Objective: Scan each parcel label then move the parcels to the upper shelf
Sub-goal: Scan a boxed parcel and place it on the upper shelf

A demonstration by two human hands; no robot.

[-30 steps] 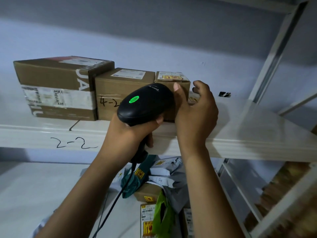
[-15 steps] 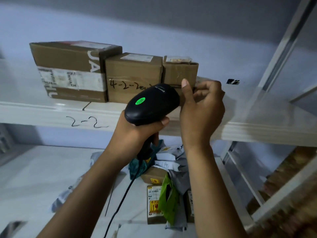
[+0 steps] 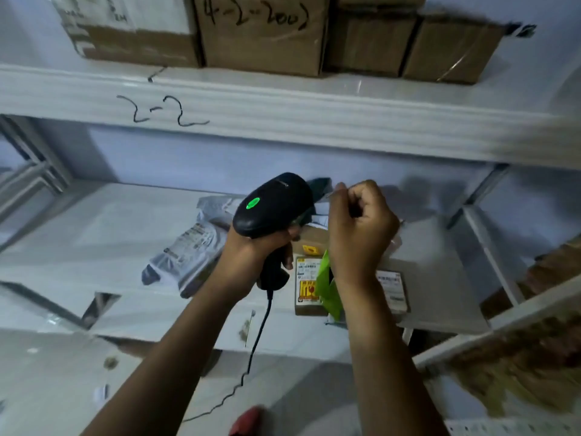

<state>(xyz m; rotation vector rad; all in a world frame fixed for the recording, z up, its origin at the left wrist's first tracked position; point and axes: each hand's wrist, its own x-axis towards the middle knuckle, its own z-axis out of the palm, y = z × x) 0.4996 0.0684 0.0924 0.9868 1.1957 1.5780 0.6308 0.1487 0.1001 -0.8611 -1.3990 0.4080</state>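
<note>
The left hand's (image 3: pixel 251 259) fingers clamp the scanner (image 3: pixel 273 204); the right hand's (image 3: pixel 361 234) fingers curl inward, apparently empty, over the parcels (image 3: pixel 309 278) heaped toward the lower shelf's (image 3: pixel 110 231) front edge. Turn one label up, aim squarely, then lift it to the upper shelf (image 3: pixel 314 111) beside the boxes (image 3: pixel 261 36).

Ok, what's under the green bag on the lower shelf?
A small cardboard box with a white label; the green bag hides its right side, so nothing more is visible.

The upper shelf (image 3: pixel 345 99) carries four cardboard boxes (image 3: pixel 264 39); the lower shelf (image 3: pixel 94 228) holds mailer bags (image 3: pixel 188 250) and small boxes (image 3: pixel 309 297).
</note>
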